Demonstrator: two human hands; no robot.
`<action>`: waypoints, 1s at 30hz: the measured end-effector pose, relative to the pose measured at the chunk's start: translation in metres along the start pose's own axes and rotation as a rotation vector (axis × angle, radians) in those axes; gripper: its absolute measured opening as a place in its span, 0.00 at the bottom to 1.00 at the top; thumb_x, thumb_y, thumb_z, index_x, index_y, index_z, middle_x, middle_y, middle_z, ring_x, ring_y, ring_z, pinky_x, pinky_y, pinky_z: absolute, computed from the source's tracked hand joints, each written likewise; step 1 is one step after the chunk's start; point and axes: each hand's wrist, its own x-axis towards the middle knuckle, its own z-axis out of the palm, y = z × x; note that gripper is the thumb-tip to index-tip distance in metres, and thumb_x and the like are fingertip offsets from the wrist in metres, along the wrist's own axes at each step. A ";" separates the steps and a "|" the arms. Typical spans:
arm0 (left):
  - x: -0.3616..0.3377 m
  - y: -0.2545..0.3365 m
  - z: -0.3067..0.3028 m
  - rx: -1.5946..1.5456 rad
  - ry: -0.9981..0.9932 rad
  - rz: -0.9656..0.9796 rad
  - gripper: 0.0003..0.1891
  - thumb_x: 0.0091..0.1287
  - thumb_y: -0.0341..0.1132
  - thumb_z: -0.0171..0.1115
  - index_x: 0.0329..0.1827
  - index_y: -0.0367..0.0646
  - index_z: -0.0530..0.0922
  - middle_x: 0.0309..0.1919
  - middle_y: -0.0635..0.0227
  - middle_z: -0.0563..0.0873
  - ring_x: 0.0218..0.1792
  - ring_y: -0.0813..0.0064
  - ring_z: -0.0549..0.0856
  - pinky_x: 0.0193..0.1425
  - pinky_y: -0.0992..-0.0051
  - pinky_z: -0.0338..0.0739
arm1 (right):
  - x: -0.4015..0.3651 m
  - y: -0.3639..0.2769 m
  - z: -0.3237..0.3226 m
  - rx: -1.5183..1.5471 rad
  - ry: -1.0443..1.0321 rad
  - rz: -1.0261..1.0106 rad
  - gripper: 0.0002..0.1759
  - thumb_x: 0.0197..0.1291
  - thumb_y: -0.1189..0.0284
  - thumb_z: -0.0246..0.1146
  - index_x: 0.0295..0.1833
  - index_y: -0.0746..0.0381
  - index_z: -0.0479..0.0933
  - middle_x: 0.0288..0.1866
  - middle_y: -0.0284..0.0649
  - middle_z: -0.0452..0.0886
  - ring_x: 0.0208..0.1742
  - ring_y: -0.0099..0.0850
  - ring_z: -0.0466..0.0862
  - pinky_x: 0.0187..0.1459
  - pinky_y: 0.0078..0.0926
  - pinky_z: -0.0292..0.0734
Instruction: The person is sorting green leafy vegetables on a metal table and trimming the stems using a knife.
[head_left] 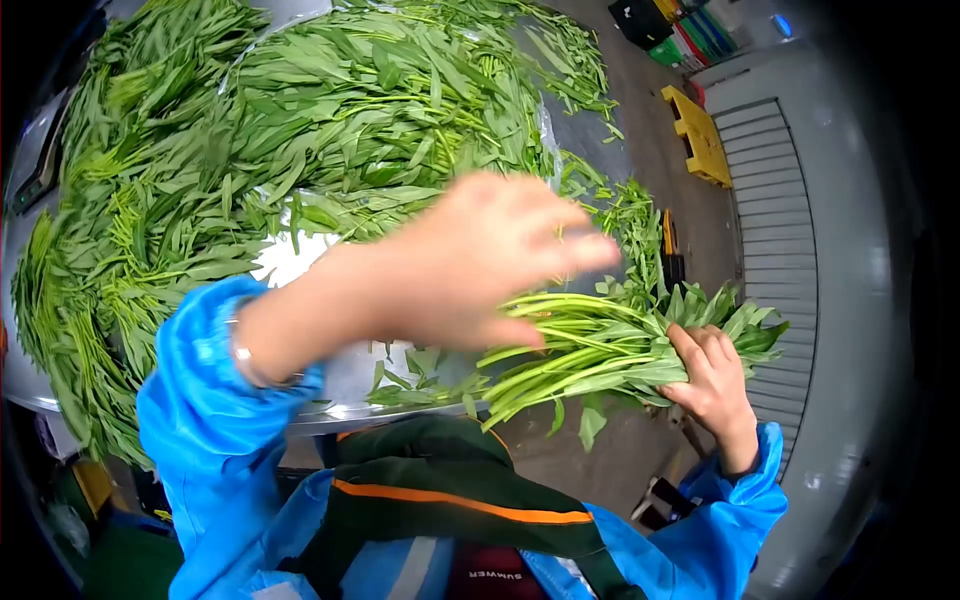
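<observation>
My right hand [711,385] grips a bunch of water spinach [580,345] around its leafy part. The pale green stems point left towards my body's middle, and the leaf tips stick out to the right. Raised above the table edge, my left hand [510,255] is blurred by motion. Its fingers and thumb are spread, with nothing between them, and it passes in front of part of the stems. A large heap of water spinach [350,95] covers most of the metal table [350,395].
Loose leaves [420,375] lie at the near table edge. A scale-like device [40,155] sits at the far left. To the right are the floor, a yellow pallet [697,135], a floor grate [775,240] and stacked crates [690,40].
</observation>
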 end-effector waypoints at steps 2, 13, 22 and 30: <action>-0.001 0.017 0.005 0.058 -0.423 -0.055 0.17 0.61 0.41 0.60 0.51 0.45 0.74 0.29 0.62 0.81 0.24 0.65 0.81 0.23 0.69 0.72 | 0.003 0.003 -0.001 0.017 0.008 -0.034 0.19 0.33 0.66 0.64 0.38 0.52 0.73 0.53 0.46 0.75 0.43 0.41 0.76 0.42 0.37 0.73; -0.069 -0.009 -0.006 -0.069 -0.301 -0.426 0.44 0.50 0.41 0.72 0.68 0.38 0.59 0.65 0.47 0.64 0.67 0.51 0.62 0.69 0.63 0.58 | 0.019 0.003 -0.006 -0.131 -0.112 -0.009 0.14 0.39 0.65 0.65 0.34 0.55 0.75 0.54 0.44 0.74 0.42 0.39 0.75 0.45 0.35 0.72; -0.138 0.073 0.114 -1.648 -0.517 -0.752 0.45 0.53 0.40 0.70 0.69 0.37 0.52 0.61 0.53 0.69 0.63 0.63 0.68 0.66 0.67 0.63 | 0.094 -0.017 0.059 0.335 -0.183 -0.262 0.23 0.39 0.76 0.64 0.45 0.44 0.82 0.62 0.38 0.68 0.60 0.38 0.69 0.66 0.39 0.58; -0.191 0.095 0.162 -1.943 0.073 -2.093 0.20 0.66 0.31 0.56 0.59 0.34 0.68 0.51 0.55 0.80 0.50 0.63 0.81 0.54 0.65 0.78 | 0.032 -0.008 0.183 0.624 0.218 0.692 0.52 0.33 0.76 0.71 0.70 0.51 0.57 0.70 0.48 0.58 0.70 0.48 0.58 0.68 0.48 0.51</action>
